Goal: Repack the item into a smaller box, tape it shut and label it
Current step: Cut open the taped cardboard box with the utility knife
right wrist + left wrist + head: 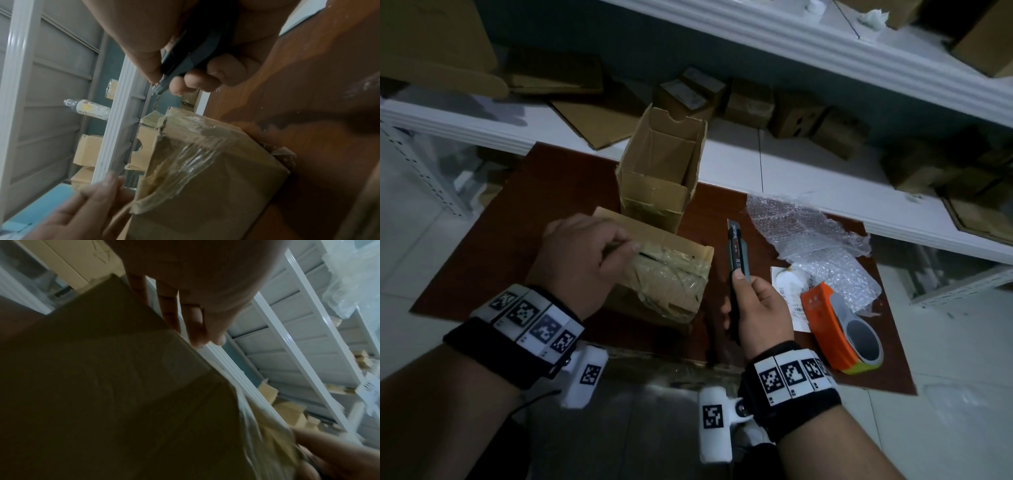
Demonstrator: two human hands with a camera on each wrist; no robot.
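A taped cardboard box (671, 281) lies on the brown board (571, 178), its top covered in wrinkled clear tape. My left hand (582, 253) grips its left top edge: the thumb lies on the tape and the fingers (170, 309) reach down the far side of the box (102, 386). My right hand (760, 308) holds a dark utility knife (738, 250) upright just right of the box, clear of it. In the right wrist view the knife (185, 61) sits in my curled fingers above the box (216, 178). A smaller open box (661, 168) stands behind.
Bubble wrap (815, 240) is spread at the right of the board, with an orange tape dispenser (839, 329) and a white label sheet (787, 294) in front of it. White shelves (791, 164) behind hold several cardboard boxes. A plastic bottle (88, 108) lies on a shelf.
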